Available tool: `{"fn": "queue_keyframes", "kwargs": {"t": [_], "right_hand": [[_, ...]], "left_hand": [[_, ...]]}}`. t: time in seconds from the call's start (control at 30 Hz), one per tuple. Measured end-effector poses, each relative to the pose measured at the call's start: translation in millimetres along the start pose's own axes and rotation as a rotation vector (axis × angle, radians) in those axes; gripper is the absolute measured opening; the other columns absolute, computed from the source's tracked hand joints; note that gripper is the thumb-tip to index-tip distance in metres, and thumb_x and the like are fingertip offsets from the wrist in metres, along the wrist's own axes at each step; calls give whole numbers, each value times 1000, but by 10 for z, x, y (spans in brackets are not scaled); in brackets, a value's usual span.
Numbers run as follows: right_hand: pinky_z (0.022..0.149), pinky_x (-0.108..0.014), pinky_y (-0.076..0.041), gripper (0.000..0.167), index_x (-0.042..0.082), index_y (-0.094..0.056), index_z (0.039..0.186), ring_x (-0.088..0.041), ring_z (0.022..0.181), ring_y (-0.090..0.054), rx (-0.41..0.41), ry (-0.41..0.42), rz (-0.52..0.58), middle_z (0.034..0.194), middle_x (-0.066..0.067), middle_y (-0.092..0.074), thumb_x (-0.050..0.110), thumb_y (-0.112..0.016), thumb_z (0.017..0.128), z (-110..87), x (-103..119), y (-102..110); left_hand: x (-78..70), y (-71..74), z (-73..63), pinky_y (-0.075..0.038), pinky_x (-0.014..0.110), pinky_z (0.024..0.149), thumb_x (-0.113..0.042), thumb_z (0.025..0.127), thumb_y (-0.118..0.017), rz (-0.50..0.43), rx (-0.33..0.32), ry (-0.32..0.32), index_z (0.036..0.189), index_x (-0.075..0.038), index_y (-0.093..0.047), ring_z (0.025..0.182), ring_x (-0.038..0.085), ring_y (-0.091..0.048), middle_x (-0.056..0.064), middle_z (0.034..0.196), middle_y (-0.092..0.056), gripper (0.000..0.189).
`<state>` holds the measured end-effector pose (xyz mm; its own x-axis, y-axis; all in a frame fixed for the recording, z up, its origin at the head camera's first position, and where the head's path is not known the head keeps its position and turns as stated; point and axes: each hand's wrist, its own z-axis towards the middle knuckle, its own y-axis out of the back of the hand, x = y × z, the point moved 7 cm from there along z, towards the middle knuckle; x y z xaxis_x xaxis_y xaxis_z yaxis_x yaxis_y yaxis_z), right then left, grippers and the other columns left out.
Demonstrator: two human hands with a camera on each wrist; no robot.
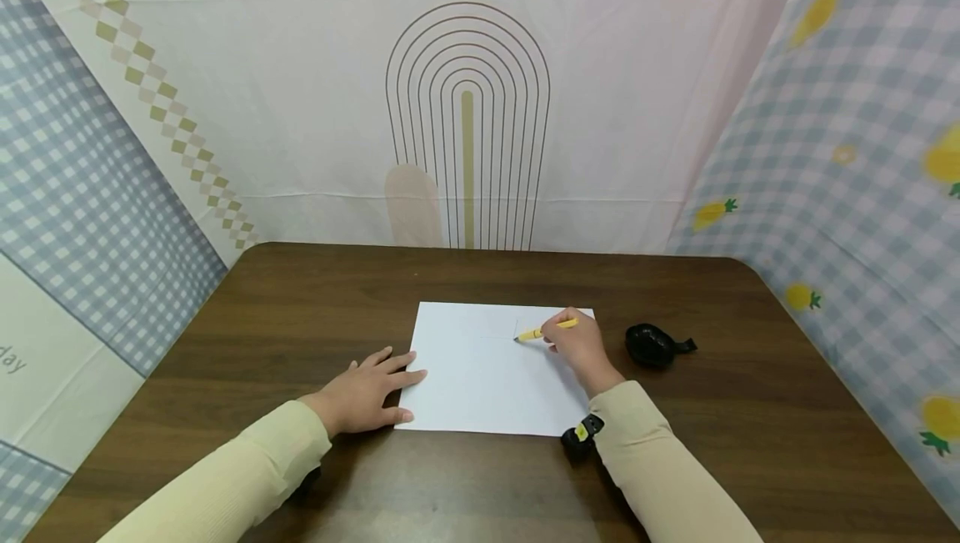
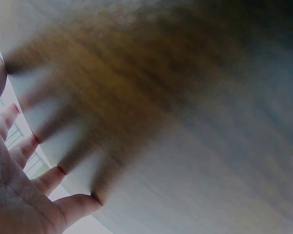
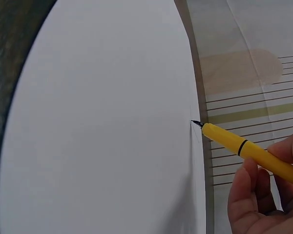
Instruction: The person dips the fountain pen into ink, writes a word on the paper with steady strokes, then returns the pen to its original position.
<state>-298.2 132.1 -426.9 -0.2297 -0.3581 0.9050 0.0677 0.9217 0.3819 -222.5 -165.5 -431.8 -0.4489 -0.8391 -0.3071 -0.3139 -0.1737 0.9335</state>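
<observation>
A white sheet of paper lies on the brown table, with a few thin, faint lines near its upper right part. My right hand pinches a yellow pen, whose dark tip meets the paper where two of the lines join. The right wrist view shows the yellow pen up close, its nib on the sheet. Spread out flat, my left hand rests at the paper's left edge, some fingertips on the sheet. In the left wrist view, its fingertips touch the surface.
Right of the paper, a shiny black object with a short tail sits on the brown table. A white patterned cloth hangs behind the table, and blue checked cloths hang at both sides. Black wrist devices are on the sleeves.
</observation>
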Motion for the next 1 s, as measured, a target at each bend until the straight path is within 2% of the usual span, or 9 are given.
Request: {"fn": "queue_keyframes", "kwargs": {"t": [0.33, 0.6, 1.0], "right_hand": [[70, -30, -53, 8, 1, -59, 88, -18, 74, -60, 6, 26, -28, 91, -14, -66, 8, -62, 86, -51, 21, -9], [62, -25, -48, 6, 3, -60, 82, -17, 68, -59, 6, 24, -51, 84, -11, -67, 8, -63, 84, -109, 43, -10], [63, -25, -47, 5, 4, -60, 81, -18, 71, -59, 22, 26, -81, 85, -10, -68, 7, -62, 84, -163, 31, -38]], "left_hand": [[7, -6, 4, -25, 75, 99, -43, 91, -64, 0, 0, 1, 145, -22, -48, 143, 43, -22, 8, 156, -31, 60], [23, -18, 11, -25, 75, 99, -44, 91, -64, 2, 3, -2, 146, -23, -47, 143, 43, -22, 7, 156, -31, 61], [5, -1, -2, -24, 75, 99, -44, 91, -64, -6, 6, -2, 146, -22, -47, 143, 43, -21, 8, 156, -31, 61]]}}
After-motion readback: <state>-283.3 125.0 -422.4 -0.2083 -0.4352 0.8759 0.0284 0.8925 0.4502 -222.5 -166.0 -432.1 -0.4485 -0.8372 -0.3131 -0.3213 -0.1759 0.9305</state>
